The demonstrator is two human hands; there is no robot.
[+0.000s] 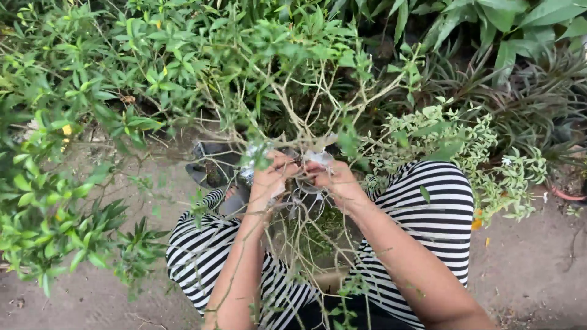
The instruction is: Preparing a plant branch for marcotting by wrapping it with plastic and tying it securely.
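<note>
My left hand [269, 178] and my right hand [335, 181] meet at the base of a thin-branched shrub [293, 91], both gripping a crumpled piece of white and clear plastic wrap [318, 157] bound around its pale woody stems. The fingers of each hand are curled on the wrap. The shrub's bare branches fan upward from my hands into small green leaves. My knees in black-and-white striped trousers [443, 201] flank the plant on either side. A pot rim [327, 278] shows below between my forearms.
A dark plastic pot [211, 165] lies behind the left hand. Leafy bushes [49, 183] crowd the left side. A pale variegated plant [465, 143] and a terracotta pot [565, 192] stand at the right. Bare soil [532, 256] surrounds me.
</note>
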